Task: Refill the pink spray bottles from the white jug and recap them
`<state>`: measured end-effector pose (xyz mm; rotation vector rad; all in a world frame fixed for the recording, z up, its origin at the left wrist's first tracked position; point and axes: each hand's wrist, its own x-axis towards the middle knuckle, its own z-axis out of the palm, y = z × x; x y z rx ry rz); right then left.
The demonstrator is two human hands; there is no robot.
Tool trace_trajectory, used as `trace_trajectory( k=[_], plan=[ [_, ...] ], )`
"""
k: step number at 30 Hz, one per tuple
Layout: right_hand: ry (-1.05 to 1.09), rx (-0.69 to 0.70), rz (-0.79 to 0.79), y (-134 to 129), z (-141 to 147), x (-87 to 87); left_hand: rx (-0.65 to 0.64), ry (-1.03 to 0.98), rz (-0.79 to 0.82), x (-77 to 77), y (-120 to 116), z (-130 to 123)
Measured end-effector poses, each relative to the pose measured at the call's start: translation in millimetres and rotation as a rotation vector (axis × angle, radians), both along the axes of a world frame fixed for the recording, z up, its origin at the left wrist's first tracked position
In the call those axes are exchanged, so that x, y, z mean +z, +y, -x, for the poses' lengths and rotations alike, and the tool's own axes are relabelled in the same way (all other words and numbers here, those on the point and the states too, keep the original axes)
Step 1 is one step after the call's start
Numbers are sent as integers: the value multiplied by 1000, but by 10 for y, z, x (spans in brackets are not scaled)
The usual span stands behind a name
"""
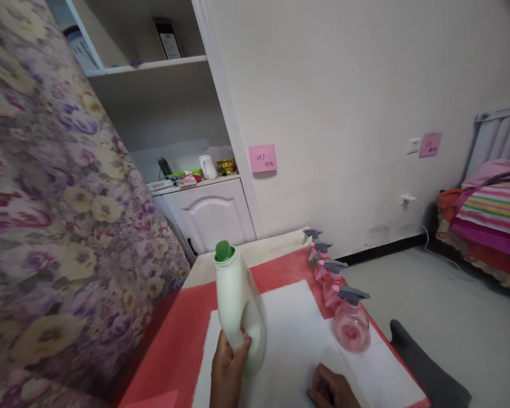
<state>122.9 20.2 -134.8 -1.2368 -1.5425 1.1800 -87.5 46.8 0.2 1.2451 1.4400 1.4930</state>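
Bottle (234, 297) in left fingers (242, 349)

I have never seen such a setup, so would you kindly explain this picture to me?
No machine here: a person works bare-handed, and one camera worn on the head looks forward and down. The left hand holds a pale green plastic bottle with a darker green piece at its mouth. The right hand is curled over a white rectangular sheet; whether it holds anything is hidden. The sheet lies on a red-covered table, where four grey-topped trigger spray bottles stand in a row.
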Motion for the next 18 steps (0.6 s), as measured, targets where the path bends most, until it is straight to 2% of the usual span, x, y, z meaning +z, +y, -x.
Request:
trace_trajectory(
  k=[7, 18],
  plan=[
    [-18, 11, -56, -43, -35, 9, -2, 9, 38, -199, -270, 60],
    [-2, -3, -61, -40, -19, -16, 1, 30, 64, -238, -210, 78]
  ],
)
